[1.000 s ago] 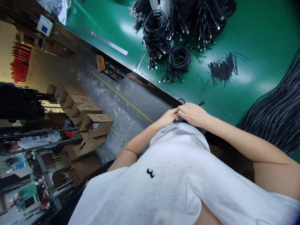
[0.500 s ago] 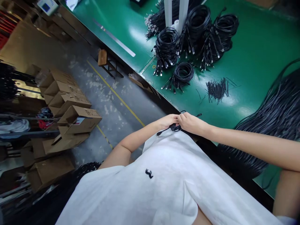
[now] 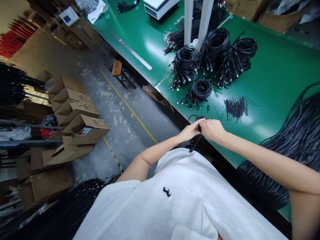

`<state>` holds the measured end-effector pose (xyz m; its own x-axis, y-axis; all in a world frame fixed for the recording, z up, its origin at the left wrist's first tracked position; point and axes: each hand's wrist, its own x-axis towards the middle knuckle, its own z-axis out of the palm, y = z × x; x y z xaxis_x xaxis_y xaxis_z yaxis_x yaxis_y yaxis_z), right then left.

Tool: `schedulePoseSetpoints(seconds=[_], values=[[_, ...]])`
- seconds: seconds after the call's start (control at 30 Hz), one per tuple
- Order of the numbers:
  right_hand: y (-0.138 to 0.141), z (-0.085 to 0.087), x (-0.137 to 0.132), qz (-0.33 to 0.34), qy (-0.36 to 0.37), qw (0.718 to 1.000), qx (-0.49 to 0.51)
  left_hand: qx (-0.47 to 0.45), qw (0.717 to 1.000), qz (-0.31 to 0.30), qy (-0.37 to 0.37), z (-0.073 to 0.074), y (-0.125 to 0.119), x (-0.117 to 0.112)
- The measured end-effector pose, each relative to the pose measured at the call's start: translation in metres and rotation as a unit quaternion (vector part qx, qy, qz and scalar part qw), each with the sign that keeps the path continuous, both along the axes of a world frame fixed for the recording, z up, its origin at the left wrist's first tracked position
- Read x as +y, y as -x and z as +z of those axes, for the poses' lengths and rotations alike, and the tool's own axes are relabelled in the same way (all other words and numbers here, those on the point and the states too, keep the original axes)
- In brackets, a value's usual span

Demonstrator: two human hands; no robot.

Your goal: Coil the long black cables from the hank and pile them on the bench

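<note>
A black cable (image 3: 192, 146) is gathered between my two hands at the table's near edge. My left hand (image 3: 189, 131) is closed round it from the left, its fingertips meeting the other hand. From the right, my right hand (image 3: 212, 129) pinches the same cable, its fingers bent and partly hidden. One plug end hangs toward my white shirt, the other points up over the table, and a loop shows beyond my fingers. Just past my hands lie a small coiled cable bundle (image 3: 200, 90) and a pile of short black ties (image 3: 235, 108).
Larger coiled cable bundles (image 3: 185, 62) stand by white posts (image 3: 188, 23) on the green table (image 3: 275, 66). A heap of loose cables (image 3: 297, 116) covers the right side. A steel ruler (image 3: 135, 53) lies left. Cartons (image 3: 85, 130) and a wooden stool (image 3: 117, 68) stand on the floor.
The cable has turned in my hands: its plug ends, spread sideways before, now point up and down. My hands sit slightly farther right in view, and the camera view has shifted.
</note>
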<state>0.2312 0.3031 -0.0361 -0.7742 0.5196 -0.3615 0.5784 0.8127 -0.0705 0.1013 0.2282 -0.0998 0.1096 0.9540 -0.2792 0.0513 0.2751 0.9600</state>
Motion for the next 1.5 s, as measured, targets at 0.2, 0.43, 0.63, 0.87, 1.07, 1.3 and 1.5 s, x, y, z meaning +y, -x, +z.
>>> schedulePoseSetpoints(seconds=[0.2, 0.43, 0.63, 0.87, 1.07, 1.3, 1.5], values=[[-0.004, -0.010, -0.003, 0.017, -0.035, 0.998, 0.056, 0.469, 0.849, -0.113, -0.216, 0.018, 0.032, 0.024], [-0.006, -0.010, 0.010, 0.032, -0.066, 0.997, 0.031, 0.405, 0.908, -0.051, -0.090, -0.001, -0.006, 0.026], [-0.025, -0.021, 0.002, 0.132, -0.089, 0.987, 0.007, 0.296, 0.934, -0.123, -0.155, 0.000, 0.014, 0.010], [-0.022, -0.038, 0.007, 0.105, -0.050, 0.993, -0.003, 0.411, 0.902, -0.129, -0.032, -0.013, -0.022, 0.026], [-0.030, -0.040, 0.014, 0.037, -0.053, 0.998, -0.009, 0.372, 0.914, -0.093, -0.134, -0.004, -0.022, 0.005], [-0.026, -0.045, -0.003, 0.004, 0.045, 0.998, 0.053, 0.327, 0.932, -0.156, -0.008, -0.006, -0.005, 0.037], [-0.028, -0.073, -0.008, -0.201, 0.087, 0.972, 0.084, 0.179, 0.977, -0.025, 0.109, -0.041, -0.043, 0.029]])
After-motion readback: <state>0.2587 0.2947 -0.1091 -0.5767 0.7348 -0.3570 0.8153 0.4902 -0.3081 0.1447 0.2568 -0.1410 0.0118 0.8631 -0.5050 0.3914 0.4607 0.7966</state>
